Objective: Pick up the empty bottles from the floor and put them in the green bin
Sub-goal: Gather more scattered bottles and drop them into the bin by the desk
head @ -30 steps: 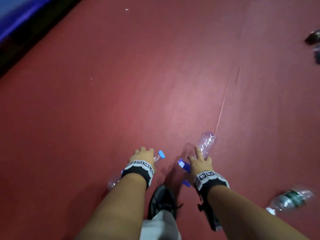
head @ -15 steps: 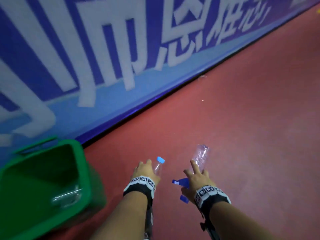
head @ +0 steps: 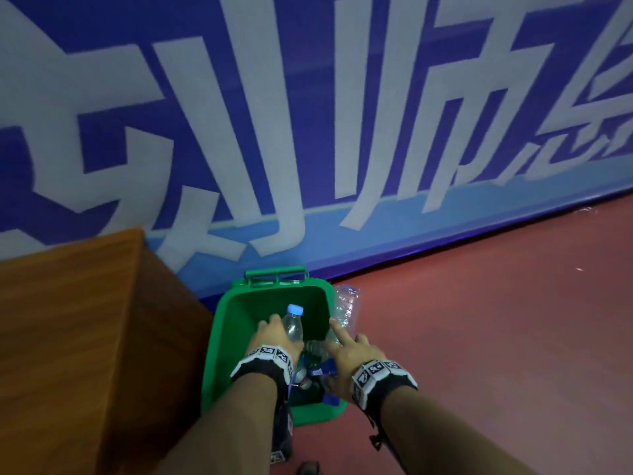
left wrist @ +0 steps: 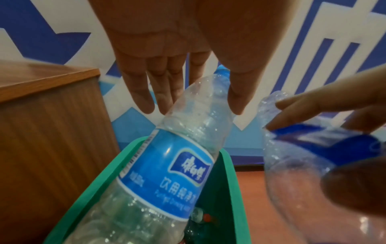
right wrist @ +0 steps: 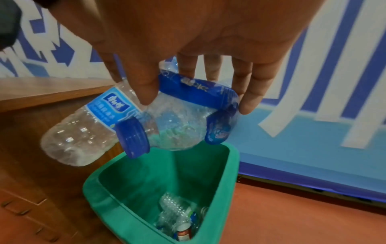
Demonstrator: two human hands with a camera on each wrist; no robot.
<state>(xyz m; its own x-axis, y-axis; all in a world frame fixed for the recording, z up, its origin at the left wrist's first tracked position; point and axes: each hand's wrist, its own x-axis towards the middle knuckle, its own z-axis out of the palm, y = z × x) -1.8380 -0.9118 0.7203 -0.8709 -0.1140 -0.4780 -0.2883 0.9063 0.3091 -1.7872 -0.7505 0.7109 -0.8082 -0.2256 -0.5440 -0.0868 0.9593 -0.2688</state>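
The green bin stands on the red floor against the wall, and both my hands are above its open top. My left hand holds a clear bottle with a light blue label by its shoulder, between nearly straight fingers and thumb. It hangs tilted, base down, over the bin rim. My right hand pinches a crumpled bottle with a dark blue label and cap above the bin's right side. Several empty bottles lie at the bin's bottom.
A wooden cabinet stands close on the bin's left. Right behind the bin is a blue wall banner with large white characters. Red floor stretches away to the right.
I turned from the open floor toward the wall, and the bin came under my hands. Both hands carried their bottles from floor level to above the bin's opening.
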